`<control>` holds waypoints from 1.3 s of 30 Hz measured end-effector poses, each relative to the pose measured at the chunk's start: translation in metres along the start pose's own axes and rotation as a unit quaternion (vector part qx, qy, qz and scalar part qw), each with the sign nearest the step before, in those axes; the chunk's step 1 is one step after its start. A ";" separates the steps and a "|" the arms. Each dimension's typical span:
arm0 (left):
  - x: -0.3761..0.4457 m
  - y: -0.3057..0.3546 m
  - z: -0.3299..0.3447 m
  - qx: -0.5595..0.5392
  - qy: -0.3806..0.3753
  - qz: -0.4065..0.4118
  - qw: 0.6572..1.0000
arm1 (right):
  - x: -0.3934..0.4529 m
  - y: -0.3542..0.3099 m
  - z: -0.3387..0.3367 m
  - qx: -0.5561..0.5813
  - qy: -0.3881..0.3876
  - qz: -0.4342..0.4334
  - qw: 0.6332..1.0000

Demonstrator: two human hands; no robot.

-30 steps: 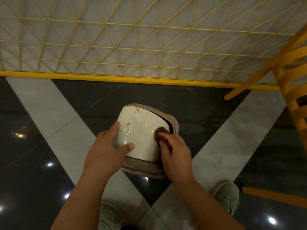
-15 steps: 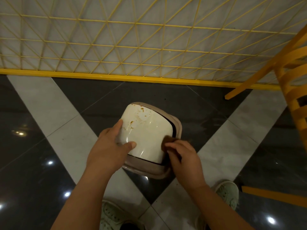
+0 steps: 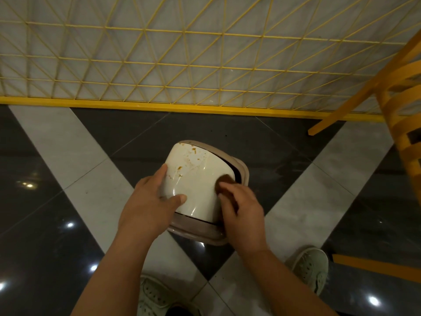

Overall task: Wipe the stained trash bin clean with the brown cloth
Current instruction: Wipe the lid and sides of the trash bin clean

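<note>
Floor (image 3: 68, 156): polished dark tiles crossed by pale grey bands, with ceiling lights reflected. A yellow wire-mesh panel (image 3: 182, 65) stands along the far edge. A yellow slatted chair (image 3: 401, 115) stands at right. Trash bin (image 3: 196, 179): cream domed lid in a taupe rim, resting on the floor at centre, just ahead of two pale green shoes (image 3: 312, 267). Orange-brown stains are spattered over the lid's upper left portion. Left hand (image 3: 148, 208): clasps the lid's left side, thumb across the top, fingers curled over the edge. Right hand (image 3: 241, 210): grips the brown cloth (image 3: 224, 180), pressing it against the lid's right edge. The hands are apart, one on each side of the bin.
</note>
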State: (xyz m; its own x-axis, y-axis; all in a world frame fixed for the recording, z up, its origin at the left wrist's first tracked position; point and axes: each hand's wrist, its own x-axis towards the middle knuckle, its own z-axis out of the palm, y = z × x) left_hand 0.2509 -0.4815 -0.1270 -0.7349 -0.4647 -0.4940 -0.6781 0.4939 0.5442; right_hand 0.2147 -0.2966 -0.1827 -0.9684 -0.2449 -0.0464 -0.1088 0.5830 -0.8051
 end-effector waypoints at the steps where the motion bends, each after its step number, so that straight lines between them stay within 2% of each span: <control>1: 0.000 0.000 0.000 -0.002 0.000 -0.001 1.000 | -0.008 -0.005 0.004 0.006 -0.024 -0.031 0.999; 3: -0.001 0.000 -0.001 -0.005 -0.001 0.000 1.000 | -0.029 -0.006 0.000 0.001 -0.094 -0.085 0.992; 5: -0.001 0.000 0.000 -0.010 -0.003 0.003 1.000 | -0.035 0.010 -0.016 -0.047 -0.127 -0.110 0.985; 6: -0.001 0.000 0.000 -0.014 -0.003 0.004 1.000 | -0.033 0.021 -0.024 -0.087 -0.121 -0.114 0.982; 8: -0.001 0.000 0.000 -0.013 -0.004 0.006 1.000 | -0.025 0.038 -0.039 -0.131 -0.089 -0.055 0.986; 10: -0.001 0.001 0.001 -0.006 -0.003 0.006 1.000 | -0.020 0.043 -0.049 -0.086 -0.008 0.029 0.996; 12: -0.001 0.001 0.001 -0.004 -0.002 0.005 1.000 | -0.022 0.036 -0.045 -0.021 0.059 0.068 0.996; 13: -0.001 0.000 0.001 -0.006 -0.003 0.003 1.000 | -0.027 0.030 -0.039 0.000 0.059 0.067 0.996; 17: -0.001 0.001 0.000 -0.013 -0.008 0.001 1.000 | -0.056 0.015 -0.005 0.073 -0.022 0.066 0.995; 21: 0.000 0.001 0.000 0.002 -0.013 0.007 1.000 | -0.054 0.025 0.003 0.029 -0.005 0.060 0.998; 26: 0.000 0.002 0.000 -0.004 -0.011 0.007 1.000 | 0.009 0.021 0.002 0.001 0.032 0.106 0.994; 28: 0.000 0.003 0.001 -0.002 -0.010 0.004 1.000 | 0.019 0.019 0.003 -0.007 0.024 0.110 0.994; 36: 0.000 0.008 0.003 0.003 -0.010 0.010 1.000 | -0.022 0.040 -0.028 -0.084 -0.099 -0.046 0.990; 37: 0.001 0.008 0.004 0.002 -0.012 0.010 1.000 | -0.020 0.045 -0.033 -0.088 -0.088 -0.043 0.991; 39: 0.001 0.008 0.004 -0.001 -0.015 0.009 1.000 | -0.010 0.051 -0.040 -0.055 0.004 0.015 0.998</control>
State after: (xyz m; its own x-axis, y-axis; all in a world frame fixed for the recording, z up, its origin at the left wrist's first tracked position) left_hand 0.2445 -0.4753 -0.1262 -0.7469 -0.4328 -0.5048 -0.6648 0.5010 0.5541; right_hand 0.2098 -0.2335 -0.2000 -0.9735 -0.2192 -0.0644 -0.1027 0.6717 -0.7337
